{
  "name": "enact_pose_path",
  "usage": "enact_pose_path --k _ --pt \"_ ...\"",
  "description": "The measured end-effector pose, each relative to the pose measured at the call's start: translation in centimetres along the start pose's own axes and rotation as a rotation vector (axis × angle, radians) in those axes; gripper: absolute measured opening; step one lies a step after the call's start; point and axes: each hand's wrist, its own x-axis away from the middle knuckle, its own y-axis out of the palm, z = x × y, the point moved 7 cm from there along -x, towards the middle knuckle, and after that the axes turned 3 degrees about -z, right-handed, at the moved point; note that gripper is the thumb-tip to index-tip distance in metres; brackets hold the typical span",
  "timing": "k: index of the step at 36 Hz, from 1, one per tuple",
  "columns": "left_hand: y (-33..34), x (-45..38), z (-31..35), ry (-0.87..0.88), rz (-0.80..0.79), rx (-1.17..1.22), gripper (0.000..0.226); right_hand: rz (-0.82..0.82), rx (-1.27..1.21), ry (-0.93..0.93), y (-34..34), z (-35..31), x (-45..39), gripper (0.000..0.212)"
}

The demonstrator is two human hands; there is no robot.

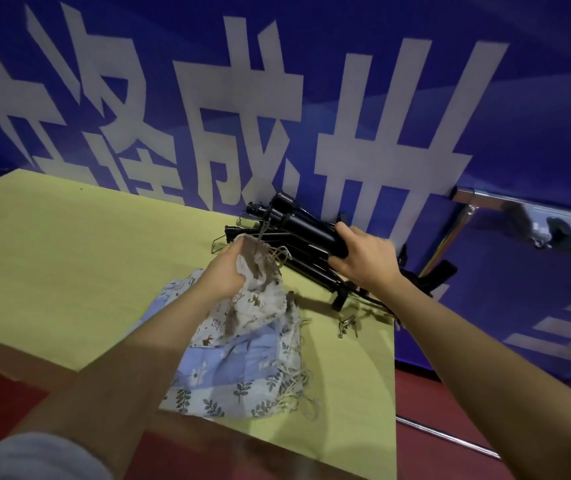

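My left hand (226, 271) grips the top of a small cream drawstring pouch (259, 292) printed with little animals, lifted a little above the table. Its drawstring runs up to a black tube-shaped hanger (303, 225). My right hand (363, 261) holds that black hanger near its lower end, tilted over a heap of more black hangers (315, 268) at the table's back right.
Several printed cloth pouches, blue (239, 362) and leaf-patterned (228, 400), lie in a pile on the yellow-green table (69, 265). Small metal clips (348, 325) sit near the right edge. A blue banner wall stands behind; a chrome rack with hooks (550, 223) is at right.
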Motion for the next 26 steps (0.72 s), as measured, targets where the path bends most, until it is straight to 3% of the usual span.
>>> enact_pose_path --k 6,11,14,19,26 --pt "-1.4 -0.5 0.3 -0.009 -0.072 0.050 0.086 -0.093 0.118 -0.095 2.1 -1.5 0.8 0.046" --pt "-1.3 -0.3 1.7 0.048 -0.134 -0.050 0.087 -0.193 0.149 -0.073 5.3 -2.7 1.0 0.039" --pt "-0.8 -0.2 2.8 0.152 -0.144 -0.090 0.072 -0.186 0.148 -0.080 6.4 -3.6 0.5 0.038" --pt "-0.6 -1.2 2.5 0.132 -0.114 -0.330 0.088 -0.182 0.210 -0.087 6.9 -5.1 -1.3 0.041" --pt "-1.5 -1.9 4.2 0.231 -0.071 -0.560 0.078 -0.073 0.435 -0.186 6.1 -8.0 -3.9 0.038"
